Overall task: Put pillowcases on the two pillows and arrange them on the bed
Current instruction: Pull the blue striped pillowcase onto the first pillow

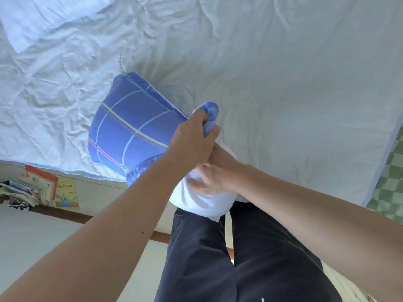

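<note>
Nearest the viewer, below the pillow, dark trousers (218,258) are seen. The pillow (202,199) is held upright at the near edge of the bed (283,83), its bare white end bulging out of the case toward the legs. The right hand (214,176) is spread over that white end with fingers only loosely bent, pressing rather than clasping. Just above it, the left hand (192,140) is clenched tight on a bunched fold of the blue pillowcase (128,131) at its open hem.

The pillow is judged light, soft and easily squashed, so it should yield when pushed deeper; the case is thin, limp cloth and is best taken at the hem, on either side of the opening. The case is blue with pale, yellow and red lines forming a wide check, and its closed far end already looks filled.

Left of the pillow, by the wall, a stack of books (39,188) is seen. Beyond the pillow lies the crumpled pale sheet, and far to its upper left a second white pillow (43,20), still uncovered.
</note>
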